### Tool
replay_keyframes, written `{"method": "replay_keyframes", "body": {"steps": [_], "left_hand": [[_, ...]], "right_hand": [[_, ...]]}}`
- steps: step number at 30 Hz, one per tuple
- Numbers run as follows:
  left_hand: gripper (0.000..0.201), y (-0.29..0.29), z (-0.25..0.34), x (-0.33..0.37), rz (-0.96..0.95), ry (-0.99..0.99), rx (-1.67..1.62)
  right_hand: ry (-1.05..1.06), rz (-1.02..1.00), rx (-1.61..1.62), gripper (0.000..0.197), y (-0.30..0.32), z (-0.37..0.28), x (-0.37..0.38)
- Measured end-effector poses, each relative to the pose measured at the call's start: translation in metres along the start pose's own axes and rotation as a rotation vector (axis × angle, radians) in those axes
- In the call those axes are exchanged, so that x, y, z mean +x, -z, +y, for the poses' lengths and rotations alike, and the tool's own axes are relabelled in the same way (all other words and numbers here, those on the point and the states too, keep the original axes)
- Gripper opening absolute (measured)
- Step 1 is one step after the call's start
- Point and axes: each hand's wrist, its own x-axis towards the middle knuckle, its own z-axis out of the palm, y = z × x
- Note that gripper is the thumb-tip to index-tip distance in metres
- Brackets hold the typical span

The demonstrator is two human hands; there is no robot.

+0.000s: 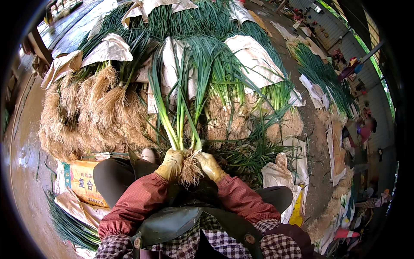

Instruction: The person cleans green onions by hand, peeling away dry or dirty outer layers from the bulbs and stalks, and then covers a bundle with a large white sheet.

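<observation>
Dark green apron [168, 226] cloth lies nearest the camera, over a black-and-white checked garment [228, 244]. Ahead of it, two gloved hands meet between the person's knees. The left hand [170, 164] is closed around the pale stalk bases of a small bunch of spring onions [177, 127]; the right hand [210, 167] presses in at the bases from the other side, and whether its fingers close on a stalk I cannot tell. The bunch stands upright between them, its tan roots [190, 168] hanging toward the lap and its leaves reaching up among those of the heap beyond.

Those long leaves could snag or crease if the bunch is pulled back sharply, since they cross their neighbours. A slack left grip could let single stalks slide out, for the bases fan apart above the glove; too hard a squeeze could bruise the white part.

Just beyond and to the right, loose leaves [246, 157] lie tangled, where a dropped stalk could easily get lost. Farther out, root-fringed bundles [88, 110] pile up on the left, and pale sacking [254, 60] covers part of the heap; a tug on overlapping leaves could shift either. On the far left, the floor [26, 151] shines wet, so anything falling there could be soiled.
</observation>
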Motion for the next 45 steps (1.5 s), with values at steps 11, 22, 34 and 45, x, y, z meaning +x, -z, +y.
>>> {"method": "replay_keyframes", "body": {"steps": [11, 22, 34, 45], "left_hand": [[0.018, 0.0, -0.004, -0.003, -0.033, -0.166, 0.177], [0.014, -0.014, 0.005, -0.023, -0.155, 0.036, -0.202], [0.013, -0.008, -0.004, -0.01, 0.009, 0.072, -0.162], [0.032, -0.042, 0.012, -0.033, -0.653, 0.295, -0.757]], "right_hand": [[1.251, 0.861, -0.338, 0.033, 0.048, -0.27, -0.031], [0.007, 0.036, -0.529, 0.028, -0.029, -0.049, 0.03], [0.266, 0.175, -0.816, 0.018, -0.021, -0.041, -0.004], [0.192, 0.408, 0.039, 0.024, 0.043, -0.033, 0.002]]}}
